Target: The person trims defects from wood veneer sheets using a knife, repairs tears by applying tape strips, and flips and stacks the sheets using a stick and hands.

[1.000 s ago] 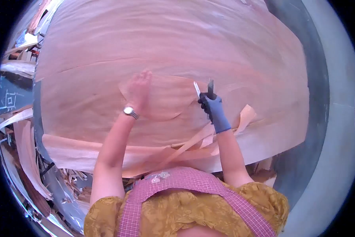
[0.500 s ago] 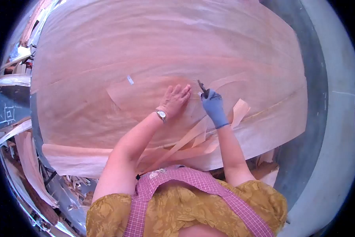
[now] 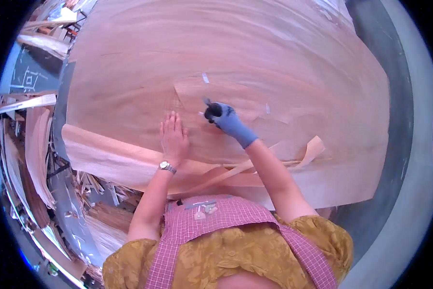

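Observation:
A wide sheet of thin wood veneer [image 3: 129, 62] spreads out in front of me, with an angular veneer patch [image 3: 192, 94] on it. My left hand [image 3: 174, 139], bare and with a watch at the wrist, lies flat on the sheet with fingers stretched out. To its right, my right hand [image 3: 228, 123] wears a blue-grey glove and is closed around a dark knife-like tool [image 3: 207, 102]; its exact kind is unclear. A small white bit [image 3: 201, 114] shows beside the tool. Two white tape pieces stick to the veneer, one above the hand [image 3: 205, 78] and another to its right [image 3: 268, 108].
Loose veneer strips [image 3: 240, 168] and a curled offcut [image 3: 313, 148] lie along the sheet's near side. Piles of veneer scraps [image 3: 36, 149] stand at the left. Grey floor [image 3: 394, 159] runs along the right.
The view has turned, so the sheet appears shifted right. My left hand has moved left and nearer to me. My right hand has moved left, and a white tape piece shows where it was.

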{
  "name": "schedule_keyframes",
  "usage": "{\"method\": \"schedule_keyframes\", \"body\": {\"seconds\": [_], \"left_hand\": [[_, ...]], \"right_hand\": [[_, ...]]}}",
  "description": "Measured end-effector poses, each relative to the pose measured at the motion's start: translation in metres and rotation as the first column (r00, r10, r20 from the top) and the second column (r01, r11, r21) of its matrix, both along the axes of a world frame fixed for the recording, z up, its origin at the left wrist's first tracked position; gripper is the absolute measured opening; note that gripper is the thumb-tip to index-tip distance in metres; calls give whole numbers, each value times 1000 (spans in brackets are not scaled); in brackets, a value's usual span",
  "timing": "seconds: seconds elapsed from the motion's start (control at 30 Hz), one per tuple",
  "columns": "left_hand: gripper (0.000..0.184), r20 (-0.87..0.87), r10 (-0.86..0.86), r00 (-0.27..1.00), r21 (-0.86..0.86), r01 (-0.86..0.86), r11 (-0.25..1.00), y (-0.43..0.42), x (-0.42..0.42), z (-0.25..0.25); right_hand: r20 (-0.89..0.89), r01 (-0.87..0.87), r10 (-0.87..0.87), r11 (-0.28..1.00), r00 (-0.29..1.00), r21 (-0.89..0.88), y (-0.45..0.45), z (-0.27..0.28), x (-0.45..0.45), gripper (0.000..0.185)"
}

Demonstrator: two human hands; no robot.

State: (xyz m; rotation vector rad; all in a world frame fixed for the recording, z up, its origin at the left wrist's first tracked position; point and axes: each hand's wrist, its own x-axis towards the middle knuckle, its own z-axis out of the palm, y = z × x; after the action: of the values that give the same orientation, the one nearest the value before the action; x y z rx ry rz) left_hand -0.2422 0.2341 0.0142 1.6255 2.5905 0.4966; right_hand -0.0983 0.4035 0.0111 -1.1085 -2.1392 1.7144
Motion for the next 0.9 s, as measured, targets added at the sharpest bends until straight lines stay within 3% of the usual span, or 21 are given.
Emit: {"method": "schedule_keyframes", "body": {"seconds": [0.03, 0.13, 0.17, 0.23, 0.37, 0.57, 0.67, 0.7, 0.73, 0.8, 0.83, 0.9], "left_hand": [[57, 6, -27, 1000, -29, 27, 999, -6, -4, -3], [58, 298, 60, 953, 57, -80, 995, -10, -16, -13], [57, 199, 24, 980, 43, -34, 998, -10, -17, -15], [55, -4, -63, 998, -8, 63, 998, -11, -17, -16], [49, -34, -85, 996, -11, 84, 996, -8, -21, -6], [50, 117, -114, 987, -97, 126, 987, -6, -31, 7], [57, 320, -248, 914, -121, 299, 947, -10, -55, 15], [62, 433, -330, 839, -85, 403, 911, -18, -76, 13], [68, 539, -406, 738, -42, 504, 863, -24, -97, 12], [89, 433, -535, 726, -224, 662, 716, -53, -138, 33], [96, 383, -545, 746, -315, 660, 682, -66, -156, 49], [100, 289, -589, 754, -434, 652, 622, -99, -183, 71]], "right_hand": [[31, -77, 76, 996, 997, 43, -3, 3, -21, 29], [191, -124, 72, 954, 979, 272, -19, -13, -64, 40], [371, -211, 101, 940, 923, 269, -18, -15, -71, 49], [445, -241, 90, 925, 891, 294, -17, -15, -75, 51], [569, -306, 81, 900, 819, 312, -13, 11, -63, 53], [405, -224, 43, 884, 913, 410, -12, -14, -47, 45], [418, -122, -134, 839, 898, 530, -26, 6, -28, 32], [214, 93, -261, 810, 941, 580, -37, 8, -8, 27], [176, 215, -382, 780, 907, 588, -52, 23, 8, 27], [139, 401, -567, 715, 812, 573, -92, 47, 47, 26], [148, 467, -630, 694, 762, 549, -121, 49, 66, 25], [-82, 691, -728, 601, 680, 401, -190, 51, 81, 21]]}}
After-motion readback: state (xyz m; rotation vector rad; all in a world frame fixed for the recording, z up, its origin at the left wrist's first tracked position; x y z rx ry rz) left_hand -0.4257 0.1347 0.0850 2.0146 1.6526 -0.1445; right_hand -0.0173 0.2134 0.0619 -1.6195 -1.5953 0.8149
